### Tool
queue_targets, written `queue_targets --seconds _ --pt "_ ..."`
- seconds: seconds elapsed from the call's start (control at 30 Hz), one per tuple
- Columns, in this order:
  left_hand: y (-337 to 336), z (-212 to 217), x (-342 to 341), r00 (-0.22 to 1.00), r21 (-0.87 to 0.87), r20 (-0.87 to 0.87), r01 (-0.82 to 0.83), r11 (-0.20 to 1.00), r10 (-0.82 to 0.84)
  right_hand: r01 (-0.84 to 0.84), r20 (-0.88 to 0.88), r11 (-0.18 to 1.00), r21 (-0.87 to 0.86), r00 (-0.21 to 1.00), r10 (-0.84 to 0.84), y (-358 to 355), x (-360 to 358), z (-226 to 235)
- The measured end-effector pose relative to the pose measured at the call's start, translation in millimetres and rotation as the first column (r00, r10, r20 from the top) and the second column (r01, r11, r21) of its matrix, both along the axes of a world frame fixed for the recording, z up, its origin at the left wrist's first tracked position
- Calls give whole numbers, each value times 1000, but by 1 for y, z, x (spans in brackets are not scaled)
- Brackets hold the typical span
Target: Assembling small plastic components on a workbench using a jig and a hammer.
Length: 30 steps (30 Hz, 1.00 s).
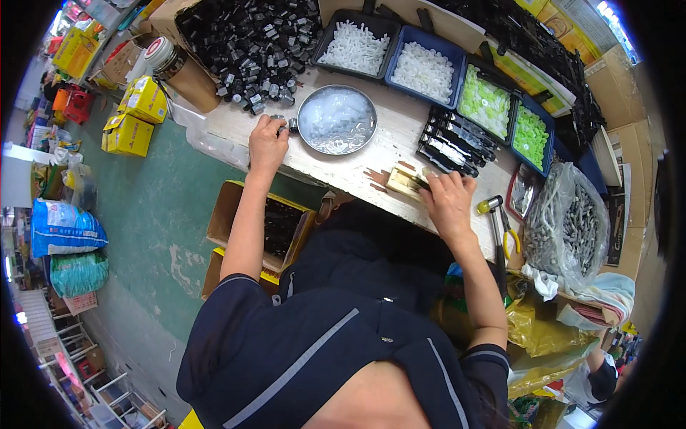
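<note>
My left hand is at the left rim of a round metal dish holding whitish, translucent grease. Its fingers are pinched on a small dark metal part, partly hidden by the fingertips. On the right, my right hand curls beside a cream-coloured block near the bench's front edge. What those fingers grip is small and mostly covered. Behind the right hand lies a row of long black and silver parts. A heap of small black and metal parts rises beyond my left hand.
Trays of white sticks, white pieces, pale green pieces and green pieces line the back. A hammer, yellow-handled pliers and a bag of metal parts are at right. A bottle stands at left.
</note>
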<state>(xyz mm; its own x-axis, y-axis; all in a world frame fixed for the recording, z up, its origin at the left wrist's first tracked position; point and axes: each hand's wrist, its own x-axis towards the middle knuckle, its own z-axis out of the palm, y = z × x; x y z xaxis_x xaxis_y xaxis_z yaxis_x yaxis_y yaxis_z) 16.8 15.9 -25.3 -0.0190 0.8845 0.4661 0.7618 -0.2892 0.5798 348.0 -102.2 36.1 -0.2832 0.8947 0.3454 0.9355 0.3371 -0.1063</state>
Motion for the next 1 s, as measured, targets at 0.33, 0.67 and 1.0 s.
queue_targets --seconds 0.33,0.67,1.0 --pt "-11 17 -15 523 -337 826 157 928 211 -60 9 996 -68 998 61 -11 -21 -34" --pt "-44 52 112 560 -348 796 734 583 -229 -25 -549 999 36 835 41 -8 -15 -34" --pt "-56 39 180 888 -348 135 458 818 -439 57 -813 998 9 582 -26 -5 -10 -37"
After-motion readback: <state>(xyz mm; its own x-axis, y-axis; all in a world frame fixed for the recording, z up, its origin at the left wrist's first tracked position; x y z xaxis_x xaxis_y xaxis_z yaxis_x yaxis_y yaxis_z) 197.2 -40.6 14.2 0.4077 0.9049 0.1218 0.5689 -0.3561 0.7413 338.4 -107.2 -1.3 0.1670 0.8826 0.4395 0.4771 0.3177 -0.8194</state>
